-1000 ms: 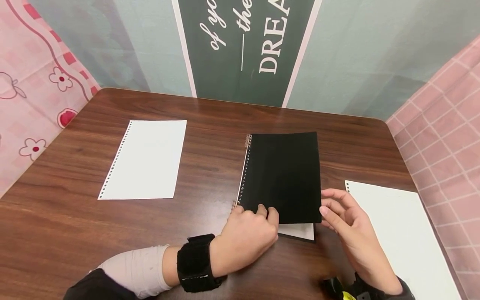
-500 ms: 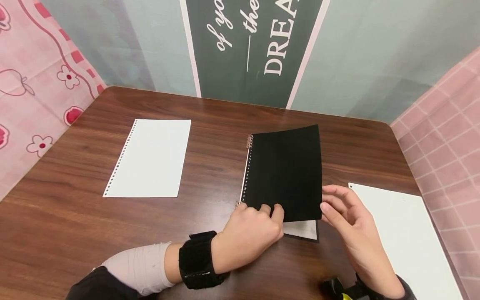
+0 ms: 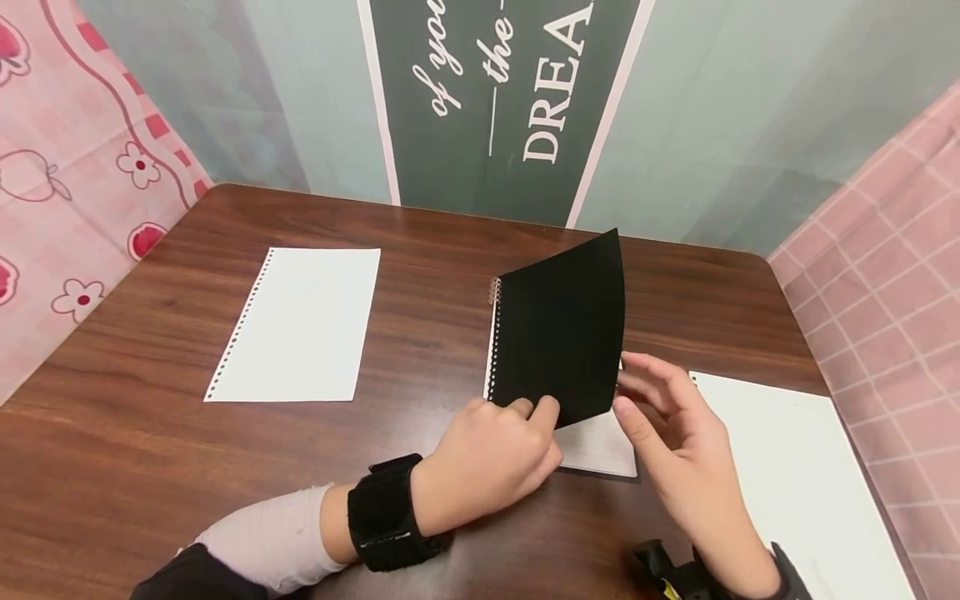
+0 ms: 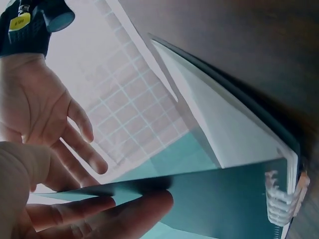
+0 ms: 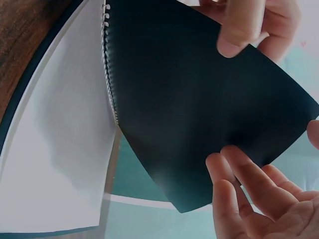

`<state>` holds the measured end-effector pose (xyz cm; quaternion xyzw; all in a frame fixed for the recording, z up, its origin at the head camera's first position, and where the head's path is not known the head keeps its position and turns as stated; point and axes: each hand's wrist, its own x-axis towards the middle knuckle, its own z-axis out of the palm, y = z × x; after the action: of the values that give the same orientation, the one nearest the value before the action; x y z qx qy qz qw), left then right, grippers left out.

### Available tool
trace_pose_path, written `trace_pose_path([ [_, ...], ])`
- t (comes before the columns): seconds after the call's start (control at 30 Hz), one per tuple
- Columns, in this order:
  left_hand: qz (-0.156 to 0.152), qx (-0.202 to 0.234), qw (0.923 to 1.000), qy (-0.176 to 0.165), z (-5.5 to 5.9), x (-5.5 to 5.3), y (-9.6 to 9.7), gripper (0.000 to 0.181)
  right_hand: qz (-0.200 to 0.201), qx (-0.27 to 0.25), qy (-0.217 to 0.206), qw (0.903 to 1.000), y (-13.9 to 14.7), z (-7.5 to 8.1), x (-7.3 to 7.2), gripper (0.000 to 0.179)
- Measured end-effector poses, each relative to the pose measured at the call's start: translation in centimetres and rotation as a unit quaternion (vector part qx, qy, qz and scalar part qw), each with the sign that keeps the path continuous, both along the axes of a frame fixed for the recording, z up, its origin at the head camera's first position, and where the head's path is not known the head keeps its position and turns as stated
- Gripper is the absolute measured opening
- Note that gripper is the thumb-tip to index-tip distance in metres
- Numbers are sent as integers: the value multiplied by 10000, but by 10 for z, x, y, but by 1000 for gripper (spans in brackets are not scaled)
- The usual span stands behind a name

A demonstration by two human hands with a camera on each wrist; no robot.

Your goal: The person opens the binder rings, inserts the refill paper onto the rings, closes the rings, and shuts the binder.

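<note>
A loose-leaf notebook (image 3: pixel 600 450) with white pages lies at the table's middle, its black cover (image 3: pixel 562 333) partly raised from the right and bent. My left hand (image 3: pixel 491 458) pinches the cover's near edge, the thumb (image 5: pixel 239 32) on the inner side and fingers (image 4: pixel 144 214) on the outer. At the right edge, my right hand (image 3: pixel 678 442) touches the cover's inner face with lightly bent, spread fingers (image 5: pixel 259 184); its thumb is by the edge. Clear binding rings (image 4: pixel 281 199) show along the punched spine.
A white punched sheet (image 3: pixel 292 325) lies at the left of the brown table (image 3: pixel 420 333). Another white sheet (image 3: pixel 802 483) lies at the right, partly behind my right forearm. Printed cloths surround the table's back and sides.
The black cover has risen further, its right edge lifting and swinging leftward, and more of the white page shows. Both hands have moved slightly with it.
</note>
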<state>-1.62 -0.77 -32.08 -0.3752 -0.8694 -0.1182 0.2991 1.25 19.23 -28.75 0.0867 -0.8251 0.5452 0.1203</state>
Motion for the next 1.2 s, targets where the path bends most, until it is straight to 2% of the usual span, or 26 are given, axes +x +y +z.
trace_pose_path([
  [0.23,-30,114,9998,-170,8,-2,-7,22,-116,435,266,9986,-10,4,2,52],
  [0.4,-51,181,9995,-253,14,-3,-13,25,230,421,545,9974,-14,6,0,57],
  [0.53,-22,312,9992,-254,19,-2,-18,25,606,630,722,9936,-18,7,-2,64],
  [0.87,-159,673,9972,-275,20,-2,-30,23,1021,654,683,9903,-29,7,-2,68],
  [1.0,-90,749,9970,-170,20,-2,-35,25,1118,789,706,9881,-31,6,-5,68],
  [1.2,10,786,9969,-93,20,-2,-39,26,880,1157,659,9872,-23,3,-16,65],
])
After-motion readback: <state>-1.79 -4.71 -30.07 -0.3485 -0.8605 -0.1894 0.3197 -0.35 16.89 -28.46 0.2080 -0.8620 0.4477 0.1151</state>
